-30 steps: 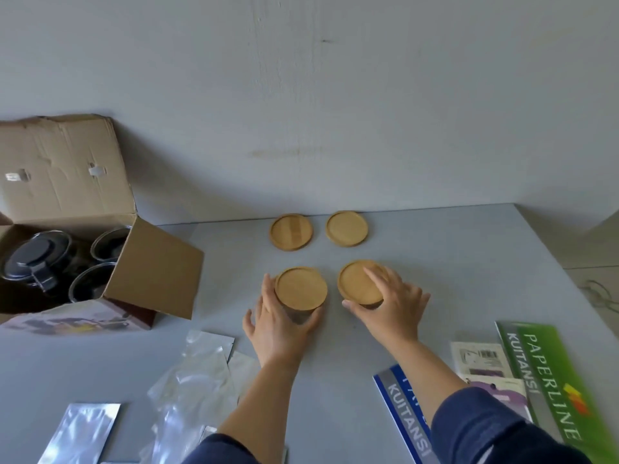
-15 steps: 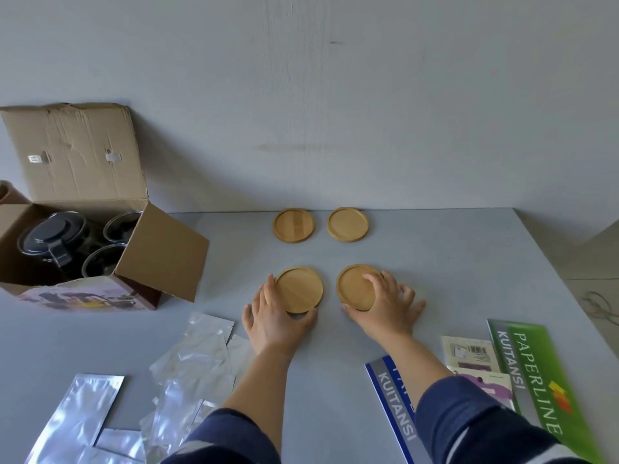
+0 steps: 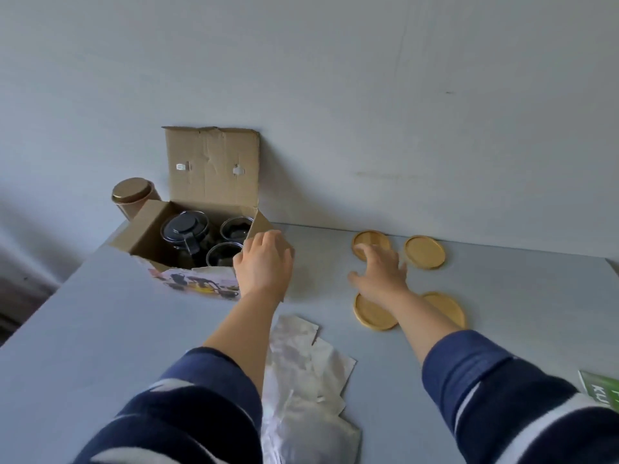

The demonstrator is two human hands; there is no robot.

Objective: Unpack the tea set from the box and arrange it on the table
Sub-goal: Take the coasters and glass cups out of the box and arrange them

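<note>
Hands off coasters (image 3: 424,252); left hand (image 3: 263,263) now at box (image 3: 214,182).

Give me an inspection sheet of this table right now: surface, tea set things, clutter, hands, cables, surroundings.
Surface: grey table, set against the wall.
Job's things: open cardboard box at the back left, with a black-lidded teapot and two glass cups inside; four wooden coasters laid out in a square to the right.
Clutter: silver foil bags at the near edge; green booklet at far right; gold-lidded tin behind the box.
Hands: left hand at the box's right flap, holding nothing visible; right hand open over the coasters.
Cables: nothing seen.
Surroundings: plain pale wall.
</note>
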